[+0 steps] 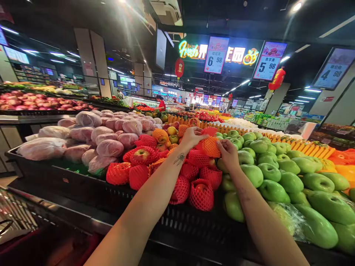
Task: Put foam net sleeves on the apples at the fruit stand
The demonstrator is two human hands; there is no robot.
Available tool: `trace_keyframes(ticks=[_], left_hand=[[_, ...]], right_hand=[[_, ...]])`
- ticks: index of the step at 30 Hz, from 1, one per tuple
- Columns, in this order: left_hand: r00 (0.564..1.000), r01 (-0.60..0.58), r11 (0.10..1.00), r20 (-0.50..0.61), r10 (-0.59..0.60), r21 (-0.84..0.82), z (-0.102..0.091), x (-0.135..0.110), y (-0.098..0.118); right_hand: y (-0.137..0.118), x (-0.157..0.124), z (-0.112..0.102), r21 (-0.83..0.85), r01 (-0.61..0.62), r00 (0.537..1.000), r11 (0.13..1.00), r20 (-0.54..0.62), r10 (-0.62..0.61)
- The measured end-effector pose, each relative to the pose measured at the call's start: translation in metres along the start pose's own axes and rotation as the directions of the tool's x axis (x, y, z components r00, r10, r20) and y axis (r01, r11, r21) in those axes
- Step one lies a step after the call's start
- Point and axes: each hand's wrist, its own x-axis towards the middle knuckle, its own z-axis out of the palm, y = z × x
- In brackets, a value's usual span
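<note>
Both arms reach over a display of apples in foam nets. My left hand [193, 136] pinches at a red foam net [210, 131], its fingertips partly hidden. An orange foam net [211, 147] sits just below, between my hands; whether an apple fills it is hard to see. My right hand [228, 152] has thumb and fingers closed on the right edge of this orange net. Red-netted apples [202, 194] lie below and around my hands, and one red-yellow apple [141, 156] shows through its open net.
Green apples [269, 171] are heaped on the right, beside my right forearm. Plastic-wrapped pink fruit [109, 147] fills the left side. A black crate rim [191, 221] runs along the front. Price signs [217, 55] hang overhead, and a person in red [161, 103] stands far back.
</note>
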Motion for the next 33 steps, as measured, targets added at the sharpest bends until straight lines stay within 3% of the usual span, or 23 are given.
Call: trace_keyframes(ticks=[3,8,12,15,17,19,20,23,25,27,30,31,33], left_hand=[[0.996,-0.058,0.998,-0.066,0.059,0.013,0.000,-0.001,0.000],[0.991,-0.125,0.988,-0.046,0.129,0.088,0.002,0.001,-0.003],[0.976,-0.129,0.978,-0.151,0.154,0.166,0.001,0.004,-0.004],[0.891,-0.219,0.940,-0.338,0.302,0.261,-0.004,0.004,-0.001],[0.821,-0.303,0.894,-0.386,0.420,0.329,-0.007,0.002,0.001],[0.811,-0.335,0.843,-0.326,0.485,0.421,-0.009,-0.001,0.002],[0.838,-0.316,0.816,-0.261,0.479,0.485,-0.010,-0.003,0.002],[0.966,-0.182,0.713,-0.010,0.257,0.677,-0.008,-0.010,0.002],[0.989,-0.149,0.670,0.092,0.120,0.727,-0.006,-0.014,0.003],[0.966,-0.258,0.675,0.158,0.207,0.692,-0.004,-0.017,0.006],[0.836,-0.538,0.669,0.222,0.503,0.512,0.002,-0.019,0.010],[0.801,-0.594,0.675,0.239,0.549,0.438,0.005,-0.019,0.010],[0.788,-0.615,0.718,0.285,0.546,0.327,0.010,-0.020,0.007]], right_hand=[[-0.003,0.000,0.002,0.007,0.035,0.999,0.999,-0.032,-0.034],[-0.003,0.005,-0.002,-0.079,0.118,0.981,0.990,-0.148,-0.129],[0.004,0.009,-0.008,-0.032,0.072,0.975,0.997,-0.208,-0.077],[0.012,0.011,-0.010,0.042,0.042,0.976,0.998,-0.215,-0.032],[0.015,0.012,-0.011,0.034,0.039,0.967,0.999,-0.254,-0.029],[0.014,0.013,-0.012,0.005,0.046,0.955,0.999,-0.294,-0.043],[0.013,0.013,-0.013,-0.013,0.057,0.950,0.998,-0.306,-0.058],[0.005,0.011,-0.014,-0.074,0.090,0.933,0.993,-0.343,-0.110],[-0.001,0.008,-0.013,-0.102,0.096,0.918,0.990,-0.376,-0.127],[-0.006,0.006,-0.011,-0.101,0.087,0.918,0.991,-0.379,-0.119],[-0.010,0.004,-0.006,-0.062,0.091,0.942,0.994,-0.317,-0.106],[-0.011,0.003,-0.004,-0.037,0.098,0.952,0.994,-0.289,-0.105],[-0.014,0.002,-0.003,0.019,0.107,0.970,0.994,-0.223,-0.100]])
